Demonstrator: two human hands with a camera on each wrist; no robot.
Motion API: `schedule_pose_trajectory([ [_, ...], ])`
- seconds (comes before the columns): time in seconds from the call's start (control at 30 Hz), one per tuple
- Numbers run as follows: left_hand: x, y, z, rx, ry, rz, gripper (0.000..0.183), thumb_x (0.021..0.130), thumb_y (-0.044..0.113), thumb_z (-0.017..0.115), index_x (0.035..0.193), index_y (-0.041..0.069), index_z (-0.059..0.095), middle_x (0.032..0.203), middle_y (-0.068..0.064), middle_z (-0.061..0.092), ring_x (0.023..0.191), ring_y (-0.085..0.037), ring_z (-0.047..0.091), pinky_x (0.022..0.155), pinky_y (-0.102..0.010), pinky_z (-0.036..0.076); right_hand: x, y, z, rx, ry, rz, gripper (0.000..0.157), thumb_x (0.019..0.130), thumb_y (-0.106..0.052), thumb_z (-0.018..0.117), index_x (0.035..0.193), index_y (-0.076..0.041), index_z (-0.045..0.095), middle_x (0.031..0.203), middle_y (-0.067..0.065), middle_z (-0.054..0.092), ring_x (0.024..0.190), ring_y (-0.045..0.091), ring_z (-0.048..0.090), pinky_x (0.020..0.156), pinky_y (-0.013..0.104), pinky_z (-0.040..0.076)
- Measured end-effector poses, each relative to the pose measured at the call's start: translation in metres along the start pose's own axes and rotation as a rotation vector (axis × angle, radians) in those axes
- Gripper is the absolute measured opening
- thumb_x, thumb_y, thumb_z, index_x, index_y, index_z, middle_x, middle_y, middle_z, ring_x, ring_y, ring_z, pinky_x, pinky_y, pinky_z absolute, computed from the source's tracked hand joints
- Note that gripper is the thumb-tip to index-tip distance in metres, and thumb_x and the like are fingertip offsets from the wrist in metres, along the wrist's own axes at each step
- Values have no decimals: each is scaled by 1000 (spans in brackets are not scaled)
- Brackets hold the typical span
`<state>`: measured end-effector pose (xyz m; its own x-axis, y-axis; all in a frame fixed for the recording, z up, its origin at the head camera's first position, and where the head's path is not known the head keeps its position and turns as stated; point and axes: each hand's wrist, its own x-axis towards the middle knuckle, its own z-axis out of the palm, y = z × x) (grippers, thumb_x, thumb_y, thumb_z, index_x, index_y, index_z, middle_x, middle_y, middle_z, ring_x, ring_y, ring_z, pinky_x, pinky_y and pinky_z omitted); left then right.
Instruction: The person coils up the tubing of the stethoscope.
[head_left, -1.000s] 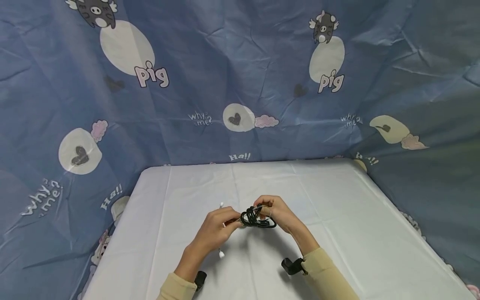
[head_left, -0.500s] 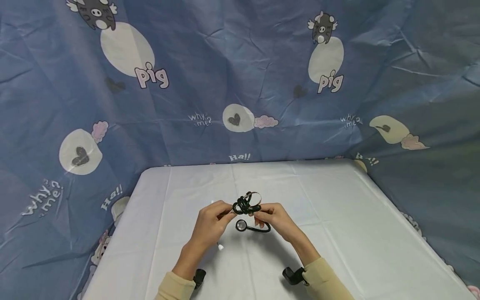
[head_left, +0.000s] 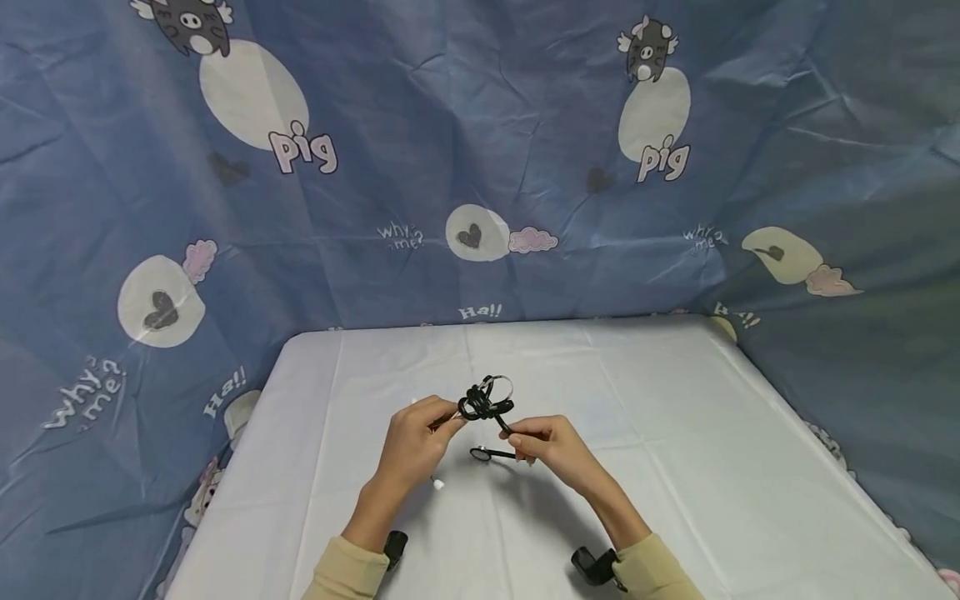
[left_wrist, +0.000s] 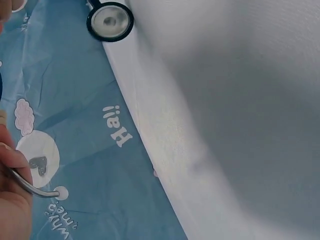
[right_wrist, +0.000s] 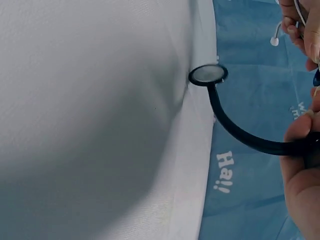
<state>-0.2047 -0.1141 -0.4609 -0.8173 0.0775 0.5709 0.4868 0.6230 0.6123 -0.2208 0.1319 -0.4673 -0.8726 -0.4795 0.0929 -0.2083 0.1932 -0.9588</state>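
Note:
A stethoscope (head_left: 480,407) with its black tube wound into a coiled bundle is held above the table. My left hand (head_left: 412,442) pinches the metal ear tubes at the left of the bundle. Out past that hand sticks a white ear tip (head_left: 438,483), also seen on a bent ear tube (left_wrist: 34,189) in the left wrist view. Between thumb and fingers, my right hand (head_left: 553,448) grips a black length of the tube (right_wrist: 250,142). From that grip the round chest piece (right_wrist: 208,74) extends leftward, free of the coil. A thin ring-like loop (head_left: 510,385) stands up from the bundle.
Beneath the hands is a table covered with a white cloth (head_left: 622,392). A blue printed curtain (head_left: 375,150) surrounds its back and sides. Black wrist cameras (head_left: 592,567) are strapped below both hands.
The chest piece, first in among the coils, now hangs out apart from them. My right hand has moved down from the top of the bundle onto the tube, while the bundle has shifted left.

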Motion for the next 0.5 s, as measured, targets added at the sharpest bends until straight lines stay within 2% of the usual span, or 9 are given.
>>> schedule_pose_trajectory([
  [0.17, 1, -1, -2, 31, 5, 11, 9, 83, 16, 80, 91, 20, 76, 83, 12, 69, 70, -1, 58, 64, -22, 50, -3, -7, 0, -39, 6, 3, 24, 96, -14, 63, 113, 1, 72, 83, 28, 67, 65, 8, 59, 62, 24, 50],
  [0.3, 3, -2, -4, 65, 13, 3, 8, 83, 18, 80, 89, 21, 76, 81, 12, 68, 67, -1, 55, 62, -22, 48, -6, -15, -1, -73, 1, -3, 25, 95, -16, 65, 113, 0, 73, 86, 19, 70, 67, 11, 61, 61, 23, 50],
  [0.4, 4, -2, -7, 92, 13, 8, 8, 83, 17, 80, 88, 21, 75, 79, 12, 66, 65, -2, 52, 59, -22, 45, -9, -23, -3, -103, -13, -29, 23, 95, -17, 66, 111, -3, 74, 86, 9, 69, 68, 9, 61, 58, 22, 48],
  [0.5, 4, -4, -7, 114, 7, 13, 9, 82, 16, 80, 86, 21, 74, 77, 12, 64, 63, -2, 49, 58, -21, 43, -12, -31, -5, -121, -34, -56, 21, 95, -17, 65, 111, -6, 74, 87, 7, 68, 68, 7, 59, 58, 21, 46],
])
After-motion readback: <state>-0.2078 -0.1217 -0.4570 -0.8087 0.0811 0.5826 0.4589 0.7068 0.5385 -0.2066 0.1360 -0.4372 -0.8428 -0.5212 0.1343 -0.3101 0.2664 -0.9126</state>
